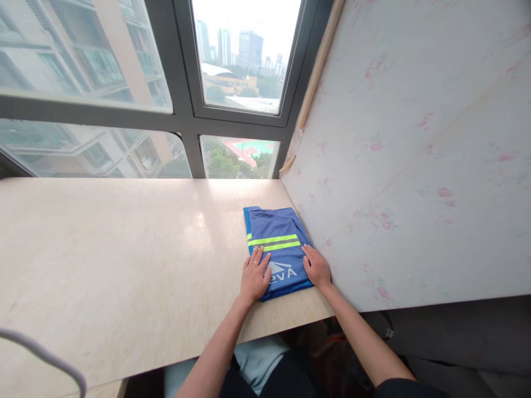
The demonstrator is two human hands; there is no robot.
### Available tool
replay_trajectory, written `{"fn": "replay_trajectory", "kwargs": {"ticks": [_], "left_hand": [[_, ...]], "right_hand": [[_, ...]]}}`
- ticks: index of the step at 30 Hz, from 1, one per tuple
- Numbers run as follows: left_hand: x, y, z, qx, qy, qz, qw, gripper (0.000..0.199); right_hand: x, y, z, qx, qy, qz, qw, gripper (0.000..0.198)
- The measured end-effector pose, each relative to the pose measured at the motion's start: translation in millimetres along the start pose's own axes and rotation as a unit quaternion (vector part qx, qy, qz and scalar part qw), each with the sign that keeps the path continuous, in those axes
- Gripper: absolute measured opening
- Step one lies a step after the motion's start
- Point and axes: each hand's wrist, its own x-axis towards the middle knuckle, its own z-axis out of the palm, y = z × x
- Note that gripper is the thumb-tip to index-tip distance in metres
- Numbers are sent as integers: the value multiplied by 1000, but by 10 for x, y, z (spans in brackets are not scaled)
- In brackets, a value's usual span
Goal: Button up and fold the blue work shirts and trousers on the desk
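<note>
Wallpaper of soft white printed with faded pink flowers (415,166) covers the wall from one to four o'clock in the view. A broad window with dark grey frames (186,119) spans nine to one o'clock, pale tower blocks (251,51) and green trees (222,161) beyond its glass. Below it, a cream, marble-patterned ledge (124,265) stretches from six to nine o'clock. On the ledge at six o'clock, near centre and close by the wall, lies a folded, flat blue cloth garment (271,221). The person's left hand (254,278) rests palm-down at the garment's eight o'clock, fingers moderately spread, gripping nothing visible. The right hand (317,266) touches the edge at four o'clock, fingers held narrow; whether it pinches cloth cannot be told. A grey cable (47,354) arcs at eight o'clock. Yellow-green and grey stripes (276,243) cross the garment above upside-down white lettering (282,276). A thin ring (256,263) circles a left-hand finger.
</note>
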Motion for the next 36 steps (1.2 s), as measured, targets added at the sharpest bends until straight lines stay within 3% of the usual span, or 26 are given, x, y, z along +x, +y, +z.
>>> {"fn": "replay_trajectory", "kwargs": {"ticks": [9, 27, 32, 36], "left_hand": [[4, -11, 4, -23, 1, -7, 1000, 45], [22, -65, 61, -97, 60, -30, 993, 39], [-4, -133, 12, -214, 170, -132, 953, 35], [-148, -257, -159, -261, 207, -201, 921, 33]], "right_hand": [[-22, 42, 39, -6, 6, -4, 1000, 44], [-29, 41, 96, 11, 22, -6, 1000, 43], [37, 47, 28, 50, 0, 24, 998, 41], [179, -294, -139, 120, 34, 69, 990, 36]]}}
